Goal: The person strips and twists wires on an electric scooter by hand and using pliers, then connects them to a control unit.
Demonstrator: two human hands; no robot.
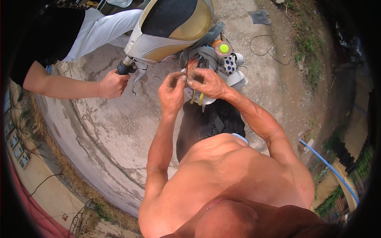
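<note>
Both hands meet in front of my legs, close to the scooter's front. My left hand (172, 94) is closed, thumb and fingertips pinching a thin wire (187, 62) that runs upward. Against it, my right hand (209, 82) pinches too, its fingertips almost touching those of the left. The ends between the fingers are too small to make out. Just below the hands, yellow handles (201, 98) of a tool like pliers stick out over a pale round surface. Beyond them lies a jumble of grey straps and loose items, with a roll of tape (224, 48) showing a bright green centre.
A scooter front (172, 29) in white, gold and black stands ahead. Another person's hand (113, 84) grips its handlebar (126, 66) at the left. A loose dark cord (264, 44) and a flat grey piece (260, 17) lie on the ground. A blue hose (331, 168) runs at the right.
</note>
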